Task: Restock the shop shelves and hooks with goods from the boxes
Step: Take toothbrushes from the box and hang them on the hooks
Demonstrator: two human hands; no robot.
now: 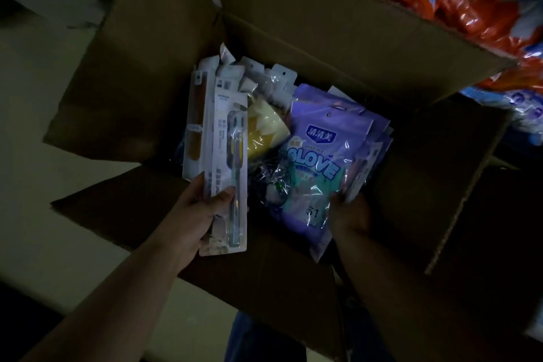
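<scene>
long white carded toothbrush blister packs (226, 161): light, stiff, slick; pinched at lower end by left hand (197, 214) above open brown cardboard box (323, 47). purple plastic glove pouches (323, 156): soft, slippery; gripped at bottom by right hand (351, 214).

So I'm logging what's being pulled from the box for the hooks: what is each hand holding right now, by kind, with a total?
Long white carded packs in the left hand: 2 (front one, back one).
Purple GLOVE packs in the right hand: at least 2, stacked; exact number hidden.
Total: at least 4, all over the open cardboard box.
</scene>
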